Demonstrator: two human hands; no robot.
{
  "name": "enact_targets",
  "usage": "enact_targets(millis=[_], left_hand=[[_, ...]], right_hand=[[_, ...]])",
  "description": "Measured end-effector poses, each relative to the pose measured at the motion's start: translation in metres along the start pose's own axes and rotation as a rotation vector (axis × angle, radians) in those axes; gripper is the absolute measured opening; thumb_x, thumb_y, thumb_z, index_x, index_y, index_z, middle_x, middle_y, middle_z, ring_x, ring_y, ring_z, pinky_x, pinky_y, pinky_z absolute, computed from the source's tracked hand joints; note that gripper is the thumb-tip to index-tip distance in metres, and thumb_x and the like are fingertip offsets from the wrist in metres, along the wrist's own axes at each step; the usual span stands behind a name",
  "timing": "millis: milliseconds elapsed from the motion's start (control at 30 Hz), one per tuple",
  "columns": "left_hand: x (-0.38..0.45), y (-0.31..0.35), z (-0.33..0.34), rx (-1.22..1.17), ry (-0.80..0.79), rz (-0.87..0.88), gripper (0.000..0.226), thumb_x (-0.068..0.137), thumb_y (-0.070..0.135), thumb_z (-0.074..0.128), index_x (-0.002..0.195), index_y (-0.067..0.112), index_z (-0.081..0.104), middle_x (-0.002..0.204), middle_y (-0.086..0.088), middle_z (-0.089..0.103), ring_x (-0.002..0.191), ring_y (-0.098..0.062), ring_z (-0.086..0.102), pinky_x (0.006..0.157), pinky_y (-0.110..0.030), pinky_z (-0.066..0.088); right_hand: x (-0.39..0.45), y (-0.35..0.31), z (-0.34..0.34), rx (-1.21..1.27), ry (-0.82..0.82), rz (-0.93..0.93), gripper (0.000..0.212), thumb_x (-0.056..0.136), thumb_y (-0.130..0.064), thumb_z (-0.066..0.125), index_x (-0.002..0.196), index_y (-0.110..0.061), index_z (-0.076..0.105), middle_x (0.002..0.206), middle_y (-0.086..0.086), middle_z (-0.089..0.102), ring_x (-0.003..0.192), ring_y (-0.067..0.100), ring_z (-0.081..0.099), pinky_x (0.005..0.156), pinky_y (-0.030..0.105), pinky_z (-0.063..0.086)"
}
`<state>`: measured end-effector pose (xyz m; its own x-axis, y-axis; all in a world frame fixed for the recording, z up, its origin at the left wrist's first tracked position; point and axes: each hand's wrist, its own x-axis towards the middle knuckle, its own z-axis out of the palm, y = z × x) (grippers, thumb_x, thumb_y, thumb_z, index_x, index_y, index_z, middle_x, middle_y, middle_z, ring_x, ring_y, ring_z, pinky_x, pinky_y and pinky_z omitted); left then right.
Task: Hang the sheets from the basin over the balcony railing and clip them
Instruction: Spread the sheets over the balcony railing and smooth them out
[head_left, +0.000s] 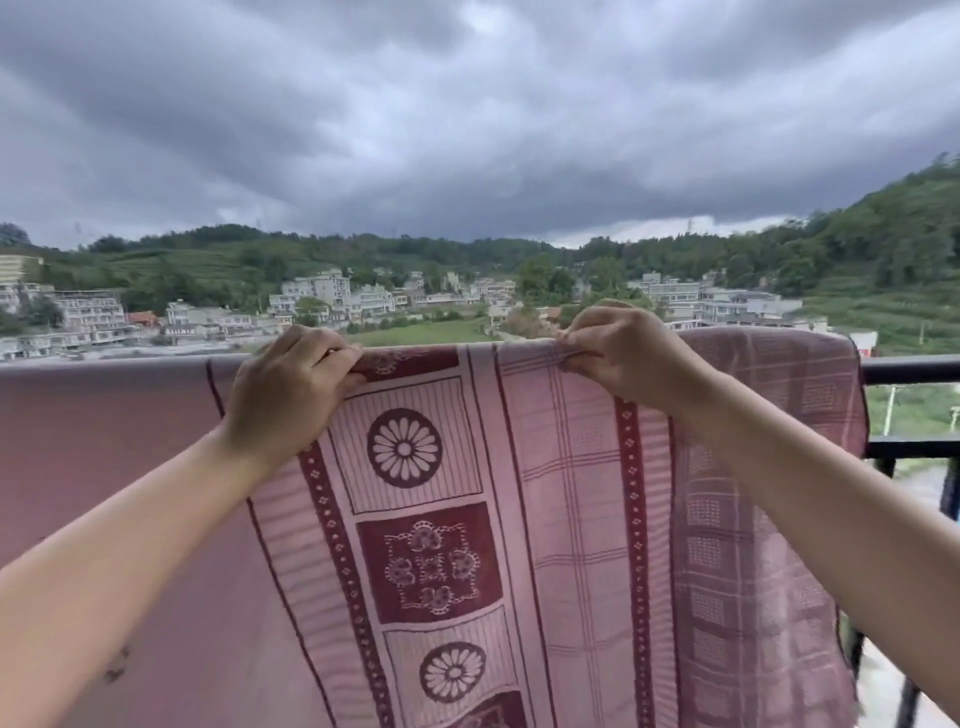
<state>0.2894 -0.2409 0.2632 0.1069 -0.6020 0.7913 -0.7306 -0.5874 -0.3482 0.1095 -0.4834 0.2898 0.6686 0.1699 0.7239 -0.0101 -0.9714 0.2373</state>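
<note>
I have both hands up at the railing (909, 370), where the patterned sheet (571, 493) already hangs. My left hand (291, 387) and right hand (623, 353) each pinch its top fold shut-fingered, probably to square it before clipping; I see no clips.

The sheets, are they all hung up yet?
Nearly. The plain pink sheet and the patterned sheet already drape over the railing. The left hand and right hand pinch the patterned one's top edge. No clips show yet.
</note>
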Motion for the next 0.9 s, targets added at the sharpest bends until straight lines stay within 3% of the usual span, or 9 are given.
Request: enact_targets(millis=[200, 333, 467, 600, 667, 700, 800, 867, 900], left_hand=[[0.014, -0.015, 0.003, -0.147, -0.012, 0.163, 0.009, 0.07, -0.002, 0.071, 0.066, -0.003, 0.062, 0.059, -0.012, 0.063, 0.036, -0.02, 0.056, 0.032, -0.02, 0.046], [0.034, -0.016, 0.0, -0.357, -0.02, -0.088, 0.012, 0.089, -0.005, 0.044, 0.084, -0.002, 0.055, 0.091, -0.025, 0.058, 0.06, -0.024, 0.05, 0.058, -0.024, 0.044], [0.08, -0.026, -0.01, -0.454, 0.129, -0.312, 0.017, 0.087, -0.009, 0.038, 0.095, -0.003, 0.051, 0.099, -0.025, 0.05, 0.075, -0.03, 0.048, 0.069, -0.029, 0.043], [0.129, -0.047, 0.007, -0.34, 0.063, -0.333, 0.028, 0.085, -0.011, 0.034, 0.108, -0.006, 0.047, 0.115, -0.029, 0.044, 0.09, -0.04, 0.054, 0.07, -0.033, 0.043], [0.141, -0.055, 0.03, -0.242, -0.136, -0.26, 0.029, 0.086, -0.006, 0.036, 0.113, -0.005, 0.046, 0.12, -0.026, 0.043, 0.101, -0.038, 0.054, 0.085, -0.038, 0.049], [0.141, -0.057, 0.043, -0.17, -0.326, -0.166, 0.029, 0.087, -0.001, 0.038, 0.114, -0.004, 0.048, 0.121, -0.023, 0.045, 0.106, -0.036, 0.053, 0.091, -0.038, 0.047], [0.12, -0.054, 0.067, -0.252, -1.125, 0.041, 0.033, 0.093, 0.016, 0.04, 0.121, 0.002, 0.051, 0.121, -0.008, 0.055, 0.105, -0.023, 0.054, 0.09, -0.032, 0.045], [0.11, -0.051, 0.062, -0.416, -1.422, 0.045, 0.033, 0.094, 0.016, 0.041, 0.121, 0.001, 0.05, 0.113, -0.004, 0.054, 0.093, -0.014, 0.054, 0.081, -0.022, 0.045], [0.107, -0.052, 0.059, -0.491, -1.384, 0.059, 0.031, 0.094, 0.016, 0.042, 0.119, 0.001, 0.052, 0.11, -0.004, 0.057, 0.084, -0.009, 0.054, 0.078, -0.019, 0.044]], right_hand=[[0.003, -0.002, -0.002, -0.061, 0.009, 0.068, 0.015, 0.072, -0.011, 0.064, 0.069, 0.003, 0.069, 0.063, 0.013, 0.068, 0.063, 0.027, 0.061, 0.068, 0.032, 0.053], [0.018, -0.007, -0.011, -0.186, 0.033, 0.234, 0.016, 0.078, -0.009, 0.066, 0.066, 0.002, 0.067, 0.06, 0.013, 0.067, 0.062, 0.019, 0.052, 0.063, 0.029, 0.049], [0.084, -0.005, -0.017, -0.217, 0.145, 0.493, 0.023, 0.083, -0.003, 0.049, 0.061, -0.001, 0.057, 0.061, 0.022, 0.058, 0.062, 0.029, 0.056, 0.06, 0.026, 0.036], [0.147, 0.019, -0.002, -0.335, 0.23, 0.661, 0.023, 0.081, 0.003, 0.041, 0.094, 0.01, 0.059, 0.098, 0.033, 0.062, 0.094, 0.041, 0.059, 0.075, 0.037, 0.046], [0.156, 0.033, 0.019, -0.318, -0.008, 0.654, 0.028, 0.086, -0.003, 0.042, 0.11, 0.008, 0.052, 0.115, 0.028, 0.057, 0.106, 0.037, 0.054, 0.086, 0.035, 0.044], [0.153, 0.037, 0.03, -0.258, -0.26, 0.649, 0.032, 0.089, -0.012, 0.043, 0.116, 0.005, 0.047, 0.12, 0.022, 0.055, 0.109, 0.033, 0.053, 0.09, 0.033, 0.042], [0.126, 0.037, 0.059, -0.078, -1.097, 0.688, 0.04, 0.091, -0.029, 0.041, 0.12, -0.002, 0.049, 0.114, 0.009, 0.057, 0.097, 0.021, 0.053, 0.098, 0.034, 0.043], [0.11, 0.03, 0.056, -0.069, -1.182, 0.633, 0.037, 0.093, -0.031, 0.04, 0.115, -0.007, 0.056, 0.115, 0.006, 0.058, 0.093, 0.014, 0.05, 0.096, 0.032, 0.044], [0.104, 0.025, 0.047, 0.008, -1.112, 0.609, 0.034, 0.092, -0.034, 0.041, 0.112, -0.012, 0.058, 0.112, 0.001, 0.058, 0.093, 0.01, 0.051, 0.093, 0.029, 0.044]])
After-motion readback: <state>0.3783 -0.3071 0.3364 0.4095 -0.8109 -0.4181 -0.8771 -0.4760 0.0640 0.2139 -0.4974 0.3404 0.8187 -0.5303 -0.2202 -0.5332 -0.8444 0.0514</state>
